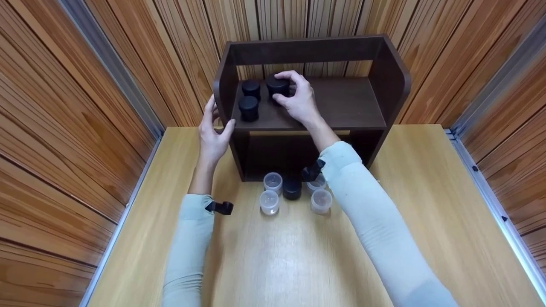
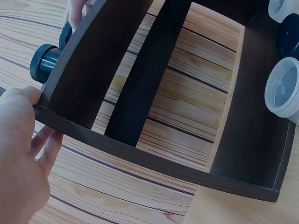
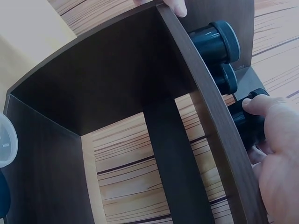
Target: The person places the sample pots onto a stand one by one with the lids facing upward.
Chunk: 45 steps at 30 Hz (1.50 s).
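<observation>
My right hand (image 1: pixel 300 100) grips a black lidded jar (image 1: pixel 278 87) on the upper board of a dark brown shelf (image 1: pixel 341 102). In the right wrist view the thumb lies on the lid end of this jar (image 3: pixel 250 116), and the other fingers are partly hidden behind it. Two more black jars, one at the back (image 1: pixel 251 89) and one in front (image 1: pixel 248 108), stand to its left, near the shelf's side panel. My left hand (image 1: pixel 214 138) holds that left side of the shelf, with the thumb at the front edge and fingers round the outside (image 2: pixel 46 149).
Before the shelf on the wooden table (image 1: pixel 277 264) stand several clear plastic cups (image 1: pixel 269 202) and another black jar (image 1: pixel 292 189). One cup (image 1: pixel 316 183) is partly covered by the right wrist's camera. Wood-panelled walls (image 1: pixel 76 106) enclose the table at the back and sides.
</observation>
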Each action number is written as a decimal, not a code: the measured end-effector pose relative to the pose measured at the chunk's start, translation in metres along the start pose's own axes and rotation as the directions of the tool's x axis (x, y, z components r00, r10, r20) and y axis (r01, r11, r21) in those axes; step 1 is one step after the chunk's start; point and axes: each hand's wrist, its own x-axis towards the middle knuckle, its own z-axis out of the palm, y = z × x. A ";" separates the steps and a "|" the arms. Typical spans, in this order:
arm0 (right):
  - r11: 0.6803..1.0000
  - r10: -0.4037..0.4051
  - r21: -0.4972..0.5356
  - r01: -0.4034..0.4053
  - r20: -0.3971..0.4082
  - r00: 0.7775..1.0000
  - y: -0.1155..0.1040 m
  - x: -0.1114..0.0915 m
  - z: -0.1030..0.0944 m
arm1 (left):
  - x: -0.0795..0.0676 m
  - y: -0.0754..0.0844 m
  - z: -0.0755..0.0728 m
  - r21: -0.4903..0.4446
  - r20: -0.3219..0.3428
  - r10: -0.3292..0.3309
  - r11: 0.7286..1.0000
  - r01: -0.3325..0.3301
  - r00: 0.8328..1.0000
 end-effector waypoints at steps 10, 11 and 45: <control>1.000 0.007 -0.025 -0.007 -0.003 1.000 0.001 0.002 0.005 | 0.000 0.000 -0.003 0.015 -0.005 0.006 1.000 -0.006 1.000; 1.000 0.010 -0.026 -0.010 -0.001 1.000 0.001 0.002 0.004 | 0.000 -0.001 -0.002 0.017 -0.004 0.005 1.000 -0.005 1.000; 0.998 0.038 -0.042 -0.038 0.011 0.999 0.003 -0.002 0.001 | -0.002 -0.001 0.002 -0.004 -0.013 0.009 1.000 -0.009 1.000</control>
